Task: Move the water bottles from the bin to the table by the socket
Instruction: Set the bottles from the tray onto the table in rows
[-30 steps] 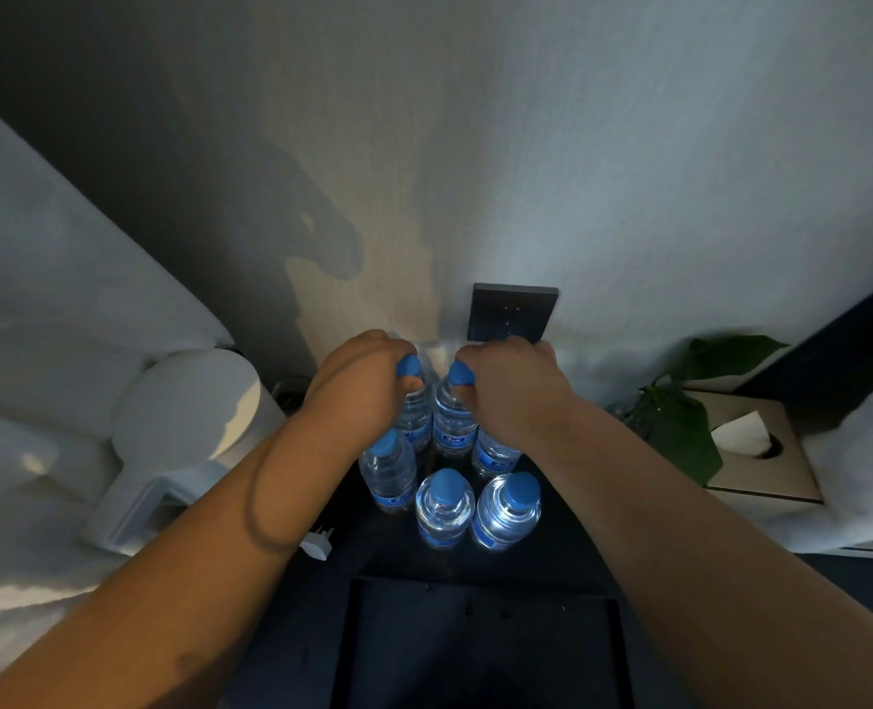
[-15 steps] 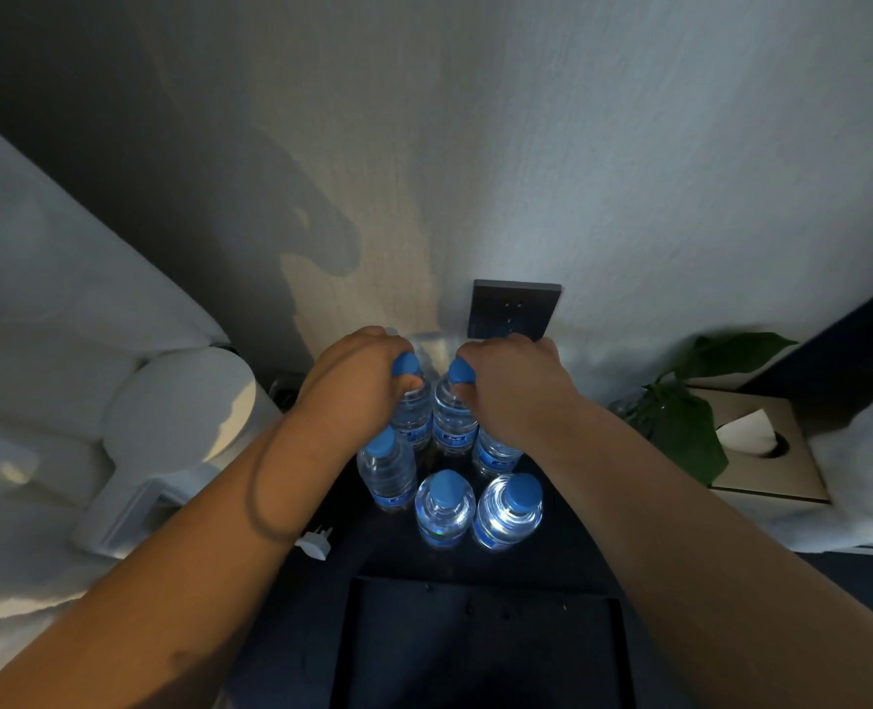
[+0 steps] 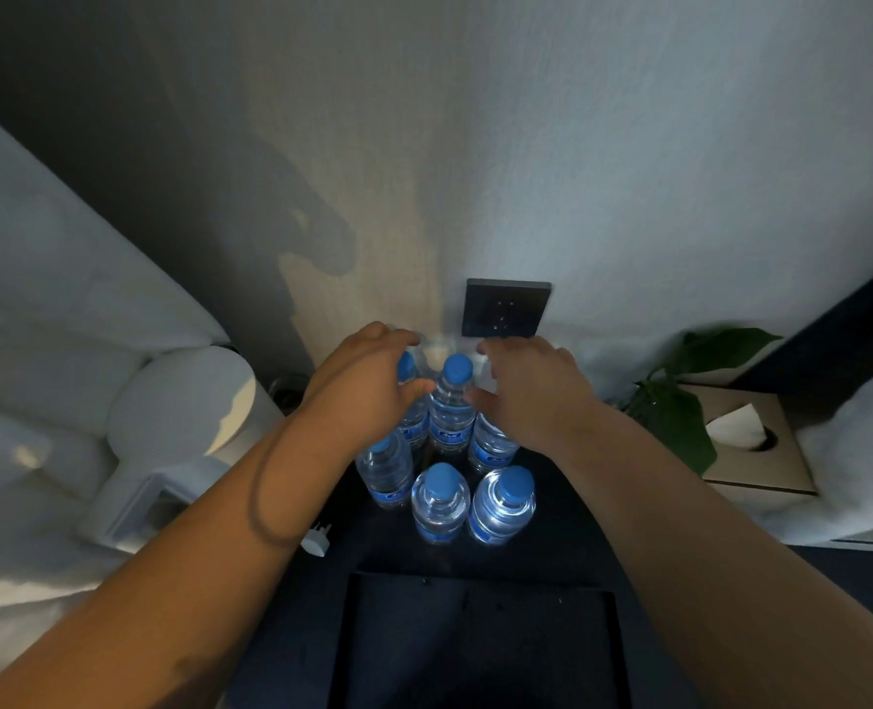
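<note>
Water bottles (image 3: 442, 496) stand in a tight cluster of six at the centre of the head view, on the dark table (image 3: 373, 550) below the socket (image 3: 506, 309). The left hand (image 3: 365, 391) and right hand (image 3: 529, 388) flank the back row, fingers loosely spread, gripping nothing. The middle back bottle (image 3: 452, 406) stands between them.

Six water bottles (image 3: 447, 401) are seen standing upright on the dark table (image 3: 552, 555) just below the socket (image 3: 507, 308). The left hand (image 3: 367, 386) and right hand (image 3: 526, 386) are held, fingers loosened, over the row nearest the socket.
</note>
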A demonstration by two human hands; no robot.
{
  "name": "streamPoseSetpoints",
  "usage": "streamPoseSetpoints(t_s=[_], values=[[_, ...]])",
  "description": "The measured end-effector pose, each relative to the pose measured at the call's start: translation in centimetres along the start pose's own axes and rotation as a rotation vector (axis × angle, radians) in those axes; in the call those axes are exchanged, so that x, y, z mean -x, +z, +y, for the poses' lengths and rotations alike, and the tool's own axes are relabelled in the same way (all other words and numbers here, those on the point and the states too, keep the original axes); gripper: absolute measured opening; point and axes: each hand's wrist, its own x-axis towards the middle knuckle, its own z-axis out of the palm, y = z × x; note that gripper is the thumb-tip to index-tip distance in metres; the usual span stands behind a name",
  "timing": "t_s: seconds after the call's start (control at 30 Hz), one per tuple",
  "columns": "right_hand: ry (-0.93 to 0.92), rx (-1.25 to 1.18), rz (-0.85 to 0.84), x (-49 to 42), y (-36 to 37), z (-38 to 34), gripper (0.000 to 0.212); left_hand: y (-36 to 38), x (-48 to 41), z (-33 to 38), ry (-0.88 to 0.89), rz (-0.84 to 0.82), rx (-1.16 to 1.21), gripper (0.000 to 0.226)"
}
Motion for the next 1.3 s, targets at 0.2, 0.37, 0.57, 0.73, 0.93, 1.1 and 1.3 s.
streamPoseSetpoints(t_s=[0.2, 0.37, 0.57, 0.73, 0.93, 1.1, 1.3], values=[[0.113, 0.065, -0.056, 1.6, 0.0, 1.3, 0.044, 0.6, -0.6, 2.1, 0.050, -0.031, 0.008, 0.054], [0.117, 0.061, -0.022, 1.4, -0.3, 1.5, 0.036, 1.7, -0.8, 2.7, 0.050, -0.016, -0.042, 0.044], [0.100, 0.061, 0.042, 0.3, 0.0, 1.7, 0.040, 2.8, -0.7, 2.0, 0.073, 0.075, -0.056, 0.039], [0.122, 0.062, 0.066, -0.2, 0.2, 2.2, 0.045, 3.1, -0.7, 1.7, 0.096, 0.102, -0.069, 0.036], [0.072, -0.078, -0.019, -0.5, -1.2, 2.6, 0.037, 2.9, -0.6, 1.9, 0.097, 0.111, -0.075, 0.034], [0.059, -0.141, -0.099, -0.4, -1.9, 2.7, 0.018, 2.8, -0.6, 1.9, 0.086, 0.105, -0.065, 0.036], [0.084, -0.114, -0.110, -0.7, -2.3, 2.3, 0.025, 3.0, -0.7, 1.7, 0.087, 0.099, -0.099, 0.040]])
